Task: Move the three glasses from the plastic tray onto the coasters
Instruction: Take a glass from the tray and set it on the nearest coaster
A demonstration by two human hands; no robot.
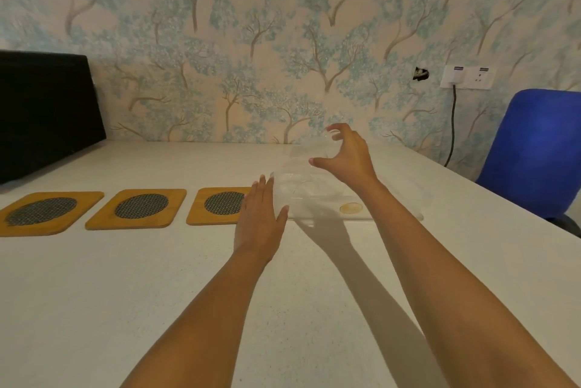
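Observation:
Three wooden coasters with dark mesh centres lie in a row on the white table: left (44, 211), middle (138, 207), right (221, 204). To their right sits the clear plastic tray (390, 199) holding clear glasses, which are hard to make out. My right hand (344, 155) curls from above around the rim of a far clear glass (314, 150), thumb and fingers at its sides. My left hand (261, 214) is flat with fingers apart, beside a nearer glass (287, 191) at the tray's left end, touching or almost touching it.
A black box (44, 111) stands at the table's back left. A blue chair (534, 151) is at the right edge. A wall socket (468, 77) with a dark cable hangs behind. A small yellow round mark (351, 207) shows on the tray.

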